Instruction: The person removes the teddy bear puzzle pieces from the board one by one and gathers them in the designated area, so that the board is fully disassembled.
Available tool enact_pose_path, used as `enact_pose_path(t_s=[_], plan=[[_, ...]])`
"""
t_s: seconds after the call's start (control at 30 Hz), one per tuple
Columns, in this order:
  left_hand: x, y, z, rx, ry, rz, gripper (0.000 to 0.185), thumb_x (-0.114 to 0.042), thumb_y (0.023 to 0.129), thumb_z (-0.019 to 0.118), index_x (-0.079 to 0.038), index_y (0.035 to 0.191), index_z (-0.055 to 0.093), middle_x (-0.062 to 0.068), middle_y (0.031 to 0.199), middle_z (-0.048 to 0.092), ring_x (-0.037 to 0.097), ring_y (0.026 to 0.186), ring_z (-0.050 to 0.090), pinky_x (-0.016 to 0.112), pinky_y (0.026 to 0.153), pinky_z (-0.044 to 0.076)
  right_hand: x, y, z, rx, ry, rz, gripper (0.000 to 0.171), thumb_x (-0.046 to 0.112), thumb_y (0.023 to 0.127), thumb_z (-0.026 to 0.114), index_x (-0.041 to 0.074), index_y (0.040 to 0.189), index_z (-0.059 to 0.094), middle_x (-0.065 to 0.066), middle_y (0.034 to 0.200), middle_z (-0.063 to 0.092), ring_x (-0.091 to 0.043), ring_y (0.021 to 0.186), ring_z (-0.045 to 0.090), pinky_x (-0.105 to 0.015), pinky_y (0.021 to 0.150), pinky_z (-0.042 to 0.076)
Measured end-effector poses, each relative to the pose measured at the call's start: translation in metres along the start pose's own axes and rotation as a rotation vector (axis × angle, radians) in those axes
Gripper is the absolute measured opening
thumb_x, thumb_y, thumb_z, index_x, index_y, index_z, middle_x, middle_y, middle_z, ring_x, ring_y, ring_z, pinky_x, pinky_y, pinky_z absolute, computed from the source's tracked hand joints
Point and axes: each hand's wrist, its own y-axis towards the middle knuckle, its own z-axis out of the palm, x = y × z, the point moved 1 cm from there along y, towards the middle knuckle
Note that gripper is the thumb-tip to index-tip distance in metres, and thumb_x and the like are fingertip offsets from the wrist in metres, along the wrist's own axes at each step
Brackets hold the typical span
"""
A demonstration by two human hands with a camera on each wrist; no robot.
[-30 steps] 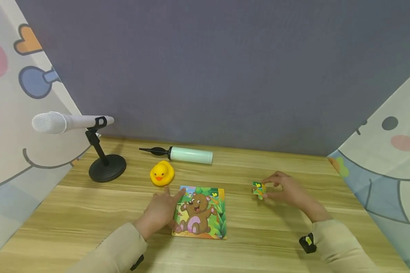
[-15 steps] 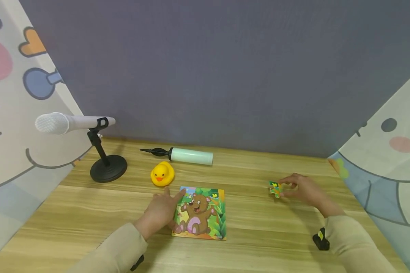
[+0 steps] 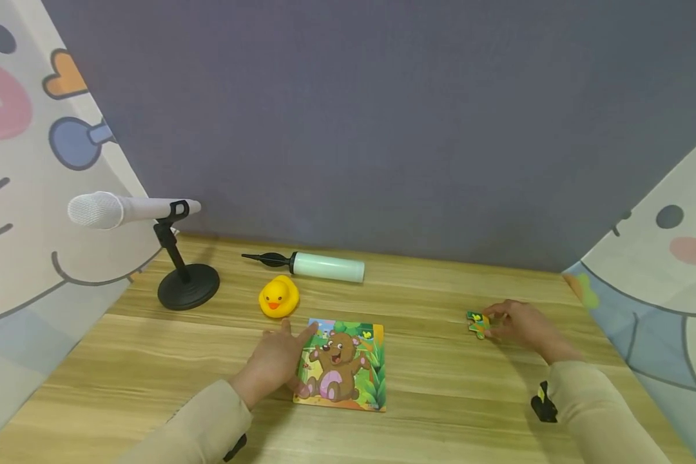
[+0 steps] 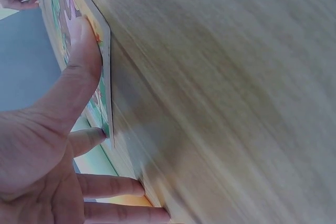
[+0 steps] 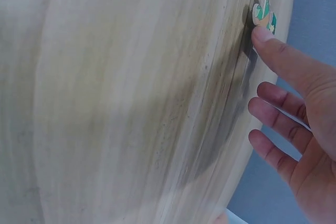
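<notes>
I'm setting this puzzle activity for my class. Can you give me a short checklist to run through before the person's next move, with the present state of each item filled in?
1. Left hand on the bear board: ok, its thumb rests on the picture near the left edge.
2. Right hand has the puzzle piece: ok, pinched at the piece's right side.
3. Piece's printed side up: ok, it shows in the head view.
4. Piece at the board: not ok, it is apart, off to the right.
5. Piece lifted off the table: cannot tell.
6. Left fingers clear of the yellow duck: cannot tell, they look very close.
</notes>
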Motion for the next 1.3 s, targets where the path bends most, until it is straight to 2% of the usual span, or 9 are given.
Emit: enact_pose_path(t_s=[0.17, 0.37, 0.53, 0.7, 0.83, 0.97, 1.3], plan=[[-0.0003, 0.0003, 0.0001, 0.001, -0.001, -0.007, 0.116, -0.030, 0.050, 0.096, -0.011, 0.153, 0.047, 0.046, 0.143, 0.040, 0.069, 0.111, 0.053, 0.048, 0.069, 0.062, -0.0019, 0.0031, -0.0001, 0.018, -0.016, 0.017, 0.047, 0.025, 0.084, 0.084, -0.001, 0.120, 0.070, -0.016, 0.103, 0.069, -0.035, 0.091, 0.066, -0.054, 0.077, 0.057], [-0.0004, 0.0004, 0.0002, -0.005, -0.006, -0.004, 0.116, -0.027, 0.049, 0.097, -0.010, 0.152, 0.048, 0.047, 0.142, 0.040, 0.068, 0.111, 0.054, 0.058, 0.086, 0.057, -0.0047, 0.0069, 0.0008, 0.055, -0.012, 0.048, 0.050, 0.028, 0.085, 0.083, 0.000, 0.124, 0.069, -0.022, 0.109, 0.068, -0.039, 0.097, 0.065, -0.059, 0.082, 0.055], [-0.0004, 0.0009, 0.0010, -0.014, 0.013, 0.008, 0.115, -0.028, 0.048, 0.097, -0.010, 0.152, 0.048, 0.047, 0.141, 0.042, 0.064, 0.108, 0.057, 0.061, 0.090, 0.054, -0.0069, 0.0076, 0.0025, 0.071, -0.007, 0.057, 0.052, 0.031, 0.087, 0.081, 0.002, 0.128, 0.067, -0.027, 0.114, 0.066, -0.045, 0.103, 0.064, -0.062, 0.084, 0.053], [-0.0008, 0.0007, 0.0006, -0.018, 0.031, 0.011, 0.115, -0.029, 0.049, 0.096, -0.011, 0.152, 0.048, 0.046, 0.140, 0.043, 0.063, 0.106, 0.059, 0.056, 0.083, 0.059, -0.0061, 0.0077, 0.0014, 0.080, -0.006, 0.063, 0.054, 0.032, 0.088, 0.080, 0.001, 0.130, 0.065, -0.028, 0.114, 0.064, -0.050, 0.106, 0.061, -0.064, 0.085, 0.052], [-0.0010, 0.0005, 0.0001, -0.015, 0.041, -0.002, 0.115, -0.032, 0.049, 0.096, -0.012, 0.152, 0.048, 0.044, 0.142, 0.043, 0.064, 0.107, 0.058, 0.052, 0.070, 0.062, -0.0064, 0.0084, 0.0007, 0.087, -0.009, 0.066, 0.055, 0.031, 0.088, 0.080, 0.000, 0.131, 0.064, -0.028, 0.114, 0.064, -0.050, 0.106, 0.061, -0.063, 0.085, 0.052], [-0.0008, 0.0006, 0.0005, -0.006, 0.040, -0.024, 0.117, -0.034, 0.049, 0.095, -0.014, 0.153, 0.047, 0.042, 0.144, 0.042, 0.066, 0.111, 0.056, 0.054, 0.060, 0.061, -0.0073, 0.0090, 0.0000, 0.092, -0.015, 0.069, 0.057, 0.030, 0.088, 0.080, -0.002, 0.132, 0.062, -0.030, 0.116, 0.063, -0.049, 0.105, 0.062, -0.063, 0.085, 0.053], [-0.0014, 0.0010, 0.0005, -0.010, 0.053, -0.018, 0.117, -0.037, 0.048, 0.094, -0.014, 0.153, 0.047, 0.042, 0.144, 0.043, 0.066, 0.111, 0.055, 0.056, 0.060, 0.061, -0.0090, 0.0088, 0.0020, 0.073, 0.022, 0.060, 0.052, 0.026, 0.089, 0.079, -0.001, 0.130, 0.063, -0.033, 0.118, 0.062, -0.050, 0.106, 0.061, -0.064, 0.086, 0.052]])
